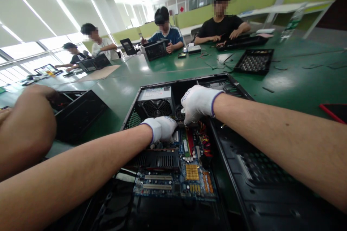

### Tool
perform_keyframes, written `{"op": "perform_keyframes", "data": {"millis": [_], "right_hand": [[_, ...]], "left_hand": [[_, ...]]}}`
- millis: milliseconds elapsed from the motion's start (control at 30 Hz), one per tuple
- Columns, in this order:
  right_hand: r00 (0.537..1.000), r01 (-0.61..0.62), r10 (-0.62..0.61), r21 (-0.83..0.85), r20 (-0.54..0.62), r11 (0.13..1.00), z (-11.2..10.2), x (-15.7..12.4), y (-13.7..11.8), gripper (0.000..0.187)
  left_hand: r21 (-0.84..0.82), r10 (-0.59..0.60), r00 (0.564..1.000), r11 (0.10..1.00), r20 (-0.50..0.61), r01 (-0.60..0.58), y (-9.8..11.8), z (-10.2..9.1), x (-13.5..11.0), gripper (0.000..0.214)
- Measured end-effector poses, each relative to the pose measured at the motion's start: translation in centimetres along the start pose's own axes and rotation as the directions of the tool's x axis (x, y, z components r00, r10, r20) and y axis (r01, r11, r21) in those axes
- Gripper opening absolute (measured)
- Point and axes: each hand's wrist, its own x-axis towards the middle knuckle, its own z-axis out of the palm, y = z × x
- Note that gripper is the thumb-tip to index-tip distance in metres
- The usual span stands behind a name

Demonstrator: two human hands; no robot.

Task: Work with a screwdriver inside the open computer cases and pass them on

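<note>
An open black computer case (229, 158) lies in front of me with a blue motherboard (176, 187) inside. My right hand (199, 103), in a white knit glove, is closed around a dark round part that looks like a CPU cooler (179, 112), mostly hidden by the fingers. My left hand (164, 129), gloved the same way, reaches down beside the silver CPU socket (176, 136). Its fingers are curled, and their tips and anything in them are hidden. Below the right hand stand a red memory slot (190, 140) and a green memory stick (185, 145).
The power supply (157, 103) fills the case's far left corner. Bundled cables (206, 144) run along its right side. Another black case (81, 115) and a person's bare arm (29, 126) are close on my left. Across the green table (173, 74), several people handle cases; a black panel (255, 61) lies beyond.
</note>
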Motion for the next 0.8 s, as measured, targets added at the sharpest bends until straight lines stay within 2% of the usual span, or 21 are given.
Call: {"op": "perform_keyframes", "data": {"millis": [167, 500, 667, 800], "right_hand": [[1.0, 0.0, 0.001, -0.048, 0.021, 0.999, -0.1, -0.1, -0.1, 0.045], [1.0, -0.025, 0.025, 0.048, 0.003, 0.999, 0.3, 0.1, -0.1, 0.047], [1.0, -0.009, 0.01, -0.018, 0.027, 1.0, -0.1, -0.2, -0.2, 0.053], [0.999, -0.001, 0.004, -0.067, 0.047, 0.998, -0.6, -0.8, -0.5, 0.055]], "left_hand": [[-0.001, 0.008, 1.0, 1.0, 0.004, -0.008, 0.1, -0.1, 0.0, 0.055], [0.003, 0.039, 0.999, 0.999, 0.005, -0.039, 0.2, -0.2, -0.1, 0.056], [-0.003, 0.059, 0.998, 0.998, -0.012, -0.059, 0.3, -0.3, -0.4, 0.065], [-0.008, 0.021, 1.0, 1.0, -0.001, -0.021, 0.5, -0.9, -1.0, 0.066]]}}
